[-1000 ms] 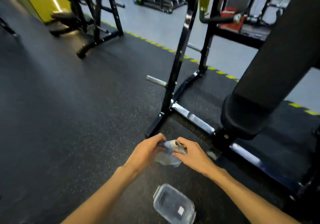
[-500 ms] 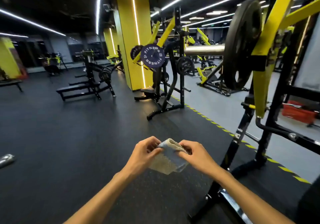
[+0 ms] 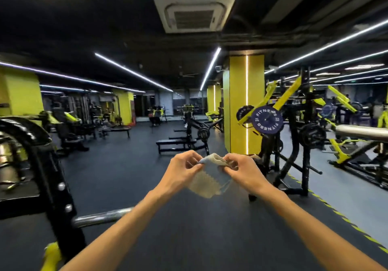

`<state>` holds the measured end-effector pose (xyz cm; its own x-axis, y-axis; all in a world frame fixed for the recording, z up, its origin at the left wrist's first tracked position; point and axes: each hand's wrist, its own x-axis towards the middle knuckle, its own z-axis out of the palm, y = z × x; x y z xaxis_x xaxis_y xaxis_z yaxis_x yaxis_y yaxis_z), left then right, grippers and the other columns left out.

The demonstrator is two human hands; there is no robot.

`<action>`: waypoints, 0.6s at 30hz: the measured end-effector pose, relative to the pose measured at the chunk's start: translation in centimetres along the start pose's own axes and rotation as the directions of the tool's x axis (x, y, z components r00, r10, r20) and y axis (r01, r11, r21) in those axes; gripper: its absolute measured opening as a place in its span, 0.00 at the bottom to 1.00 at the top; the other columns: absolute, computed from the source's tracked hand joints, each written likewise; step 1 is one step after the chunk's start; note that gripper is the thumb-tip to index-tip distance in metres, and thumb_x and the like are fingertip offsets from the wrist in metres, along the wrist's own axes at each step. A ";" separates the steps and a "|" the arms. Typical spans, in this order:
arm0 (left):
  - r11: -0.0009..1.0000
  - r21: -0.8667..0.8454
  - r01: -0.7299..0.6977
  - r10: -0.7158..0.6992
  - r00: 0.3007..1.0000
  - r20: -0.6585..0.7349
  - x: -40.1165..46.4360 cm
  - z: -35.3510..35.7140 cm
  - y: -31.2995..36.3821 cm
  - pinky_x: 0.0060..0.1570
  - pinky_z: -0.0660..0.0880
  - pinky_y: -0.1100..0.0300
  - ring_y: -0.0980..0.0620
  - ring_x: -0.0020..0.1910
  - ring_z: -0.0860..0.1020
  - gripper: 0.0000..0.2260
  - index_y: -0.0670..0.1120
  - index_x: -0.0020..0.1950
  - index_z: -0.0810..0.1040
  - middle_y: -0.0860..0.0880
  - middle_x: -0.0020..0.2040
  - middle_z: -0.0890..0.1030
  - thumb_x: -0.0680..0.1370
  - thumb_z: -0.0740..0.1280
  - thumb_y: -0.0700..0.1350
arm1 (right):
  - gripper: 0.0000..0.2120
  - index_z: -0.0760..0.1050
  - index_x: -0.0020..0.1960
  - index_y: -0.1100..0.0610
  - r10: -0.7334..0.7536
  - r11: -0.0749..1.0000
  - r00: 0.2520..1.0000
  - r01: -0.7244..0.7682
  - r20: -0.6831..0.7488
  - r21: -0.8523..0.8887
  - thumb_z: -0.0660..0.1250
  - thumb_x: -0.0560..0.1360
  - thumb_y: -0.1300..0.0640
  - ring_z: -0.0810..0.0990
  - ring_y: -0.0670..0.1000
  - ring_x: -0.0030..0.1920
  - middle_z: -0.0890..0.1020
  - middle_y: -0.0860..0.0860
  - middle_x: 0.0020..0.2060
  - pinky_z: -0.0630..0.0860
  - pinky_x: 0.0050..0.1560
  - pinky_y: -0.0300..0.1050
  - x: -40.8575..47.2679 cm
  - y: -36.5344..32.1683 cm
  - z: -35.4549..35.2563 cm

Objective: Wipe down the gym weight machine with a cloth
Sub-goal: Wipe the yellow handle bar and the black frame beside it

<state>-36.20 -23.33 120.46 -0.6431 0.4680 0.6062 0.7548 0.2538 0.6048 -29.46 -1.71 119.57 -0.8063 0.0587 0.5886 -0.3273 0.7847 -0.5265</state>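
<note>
The left hand (image 3: 182, 171) and right hand (image 3: 244, 171) are pinching the top edge of a folded cloth (image 3: 211, 178) between them, fingers curled on it; the cloth is hanging in mid-air above the dark floor (image 3: 117, 174). A weight machine (image 3: 294, 136) is standing just behind the right hand; a black frame (image 3: 48, 165) is sitting at the left.

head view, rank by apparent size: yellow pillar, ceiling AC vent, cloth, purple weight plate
1. yellow pillar
2. ceiling AC vent, close to the pillar; wide-angle distortion makes this order unsure
3. cloth, looks big only because it is near the camera
4. purple weight plate
</note>
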 end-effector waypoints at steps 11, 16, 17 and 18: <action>0.944 0.230 0.236 -0.142 0.921 -0.363 -4.4 -15.6 -5.2 0.36 0.71 0.72 0.62 0.32 0.75 0.02 0.44 0.48 0.80 0.55 0.36 0.78 0.77 0.71 0.41 | 0.10 0.84 0.46 0.53 -0.266 0.952 0.964 0.264 -0.012 0.155 0.76 0.71 0.67 0.79 0.53 0.44 0.79 0.48 0.42 0.76 0.44 0.49 11.2 -10.6 16.3; 0.859 0.281 0.427 -0.233 0.816 -0.529 -9.8 -20.8 -6.4 0.36 0.70 0.73 0.63 0.30 0.73 0.03 0.43 0.50 0.81 0.53 0.36 0.77 0.76 0.72 0.39 | 0.03 0.84 0.44 0.47 -0.333 0.916 0.943 0.326 -0.012 0.233 0.77 0.72 0.54 0.76 0.54 0.38 0.73 0.48 0.37 0.73 0.35 0.50 11.1 -16.7 23.7; 0.840 0.280 0.464 -0.247 0.788 -0.564 -11.2 -21.8 -6.4 0.35 0.70 0.72 0.62 0.30 0.73 0.03 0.43 0.50 0.81 0.53 0.36 0.77 0.77 0.72 0.39 | 0.03 0.83 0.44 0.46 -0.343 0.909 0.939 0.328 0.017 0.257 0.76 0.73 0.52 0.77 0.55 0.37 0.75 0.47 0.36 0.72 0.33 0.48 10.7 -18.0 25.1; 0.821 0.284 0.496 -0.251 0.759 -0.601 -12.6 -22.7 -6.5 0.35 0.69 0.72 0.62 0.30 0.72 0.03 0.42 0.49 0.82 0.53 0.36 0.77 0.76 0.72 0.39 | 0.03 0.83 0.44 0.45 -0.359 0.900 0.932 0.333 0.044 0.282 0.76 0.73 0.52 0.78 0.56 0.36 0.76 0.46 0.34 0.70 0.32 0.47 10.3 -19.3 26.6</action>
<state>-35.92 -50.07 120.66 -0.7551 -0.2168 0.6187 0.3374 0.6806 0.6504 -44.59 -32.66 119.50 -0.6559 -0.2537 0.7109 -0.7019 0.5515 -0.4508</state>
